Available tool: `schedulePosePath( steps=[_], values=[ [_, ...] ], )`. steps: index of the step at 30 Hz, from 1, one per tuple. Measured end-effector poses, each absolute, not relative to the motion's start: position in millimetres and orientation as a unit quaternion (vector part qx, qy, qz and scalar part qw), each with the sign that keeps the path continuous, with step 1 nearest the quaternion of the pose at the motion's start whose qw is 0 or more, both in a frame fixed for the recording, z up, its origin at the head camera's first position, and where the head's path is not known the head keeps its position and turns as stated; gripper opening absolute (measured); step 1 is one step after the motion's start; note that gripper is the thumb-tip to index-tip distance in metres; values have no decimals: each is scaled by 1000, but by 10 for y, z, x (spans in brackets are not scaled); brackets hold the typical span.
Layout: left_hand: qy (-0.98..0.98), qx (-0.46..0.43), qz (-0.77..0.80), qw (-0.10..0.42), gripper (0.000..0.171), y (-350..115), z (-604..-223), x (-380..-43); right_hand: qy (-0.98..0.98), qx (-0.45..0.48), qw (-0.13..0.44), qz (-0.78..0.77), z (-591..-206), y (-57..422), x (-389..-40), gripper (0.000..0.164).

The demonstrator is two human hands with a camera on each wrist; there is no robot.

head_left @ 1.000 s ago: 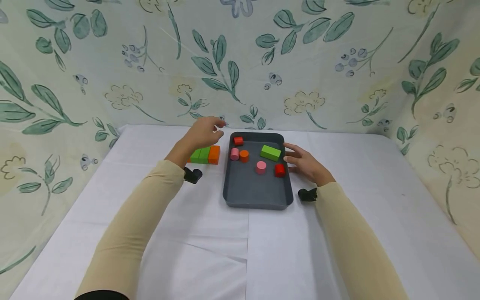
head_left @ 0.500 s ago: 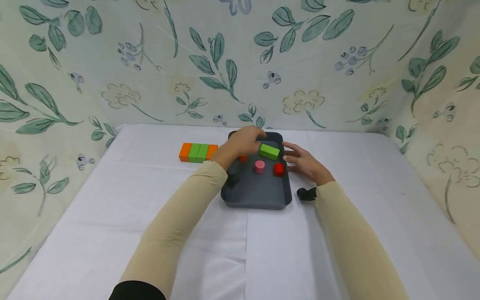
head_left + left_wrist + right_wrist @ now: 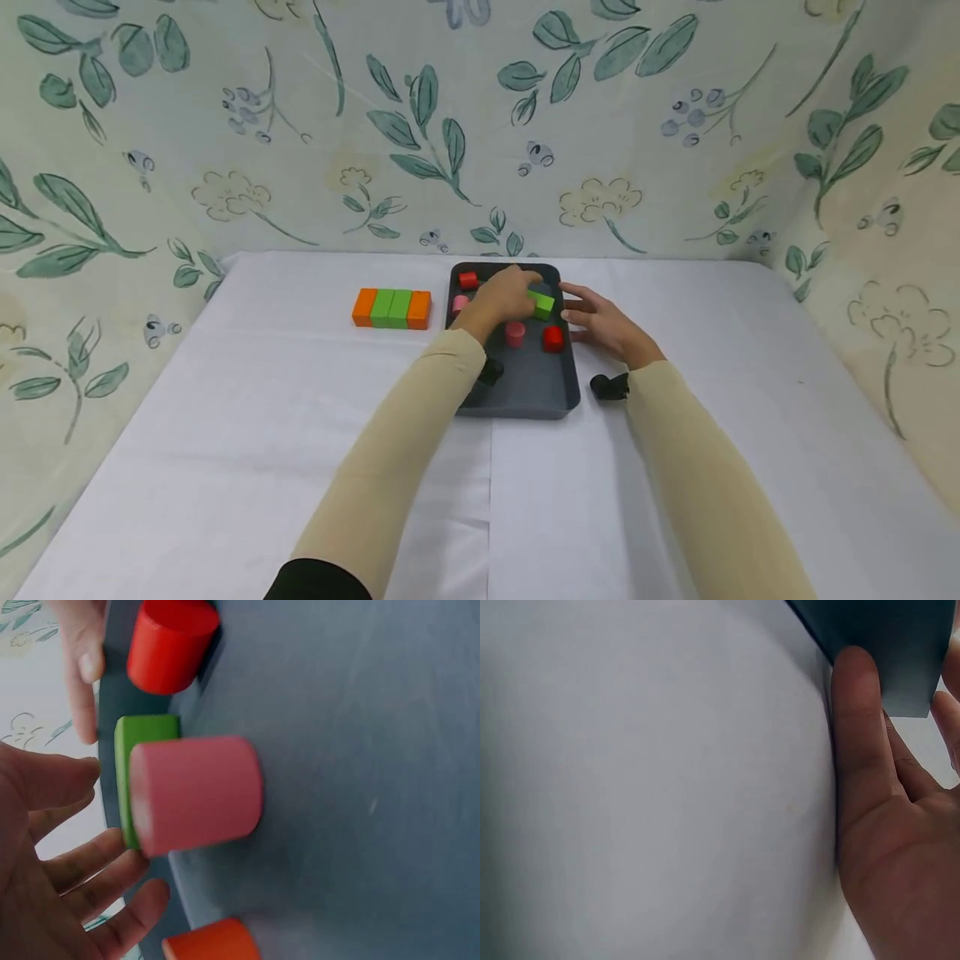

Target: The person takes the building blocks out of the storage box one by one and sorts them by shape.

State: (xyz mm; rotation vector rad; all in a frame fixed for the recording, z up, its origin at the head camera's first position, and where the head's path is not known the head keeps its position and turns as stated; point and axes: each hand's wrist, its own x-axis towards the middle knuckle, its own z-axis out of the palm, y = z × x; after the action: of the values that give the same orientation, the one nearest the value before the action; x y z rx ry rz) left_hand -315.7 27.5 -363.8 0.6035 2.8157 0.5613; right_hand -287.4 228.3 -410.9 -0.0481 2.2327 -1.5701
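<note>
My left hand [image 3: 507, 293] is over the dark grey tray [image 3: 525, 400], right at the green block [image 3: 542, 305]. The left wrist view has its thumb and fingers spread apart beside that green block [image 3: 146, 729], nothing gripped between them. In front of the block there, a pink cylinder [image 3: 196, 796] stands close to the camera. My right hand [image 3: 609, 327] rests at the tray's right side, fingers extended along the outer wall. Its fingers touch the tray's wall [image 3: 900, 652] in the right wrist view. A red cylinder [image 3: 552, 339] lies inside near that side.
Inside the tray's far left are a red cylinder [image 3: 468, 280] and a pink cylinder [image 3: 461, 305]; an orange cylinder [image 3: 214, 941] shows in the left wrist view. Left of the tray, a row of orange and green blocks [image 3: 392, 308] lies on the white cloth [image 3: 300, 417]. A patterned curtain hangs behind.
My left hand has moved rightward from above the row of blocks, over the tray, to the green block inside. My right hand has stayed at the tray's right side.
</note>
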Motion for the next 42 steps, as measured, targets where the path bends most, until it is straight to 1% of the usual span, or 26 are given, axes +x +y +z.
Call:
schedulePosePath(
  steps=[3,9,20,22,26,28,32,36,42],
  values=[
    [953,211,185,111,54,307,-3707,-3153,797,-20,207,-568,-4108,2268,-2861,65],
    [952,223,173,118,50,336,-3778,-3166,797,-17,209,-567,-4100,2265,-2838,66],
    [949,226,178,126,44,317,-3766,-3163,794,-11,217,-568,-4120,2281,-2853,66],
    [951,217,180,123,50,326,-3780,-3153,794,-11,217,-568,-4120,2280,-2849,66],
    [961,184,179,104,68,354,-3832,-3142,797,-7,213,-565,-4122,2280,-2840,66],
    [965,168,175,97,71,359,-3857,-3145,798,-6,211,-564,-4127,2278,-2838,66],
    [968,167,162,96,67,325,-3864,-3164,799,-11,208,-564,-4131,2273,-2844,66],
    [963,187,164,103,68,263,-3825,-3192,801,-9,202,-563,-4119,2285,-2864,66],
    [963,187,159,113,57,215,-3787,-3199,805,-11,203,-558,-4112,2297,-2885,66]
  ],
)
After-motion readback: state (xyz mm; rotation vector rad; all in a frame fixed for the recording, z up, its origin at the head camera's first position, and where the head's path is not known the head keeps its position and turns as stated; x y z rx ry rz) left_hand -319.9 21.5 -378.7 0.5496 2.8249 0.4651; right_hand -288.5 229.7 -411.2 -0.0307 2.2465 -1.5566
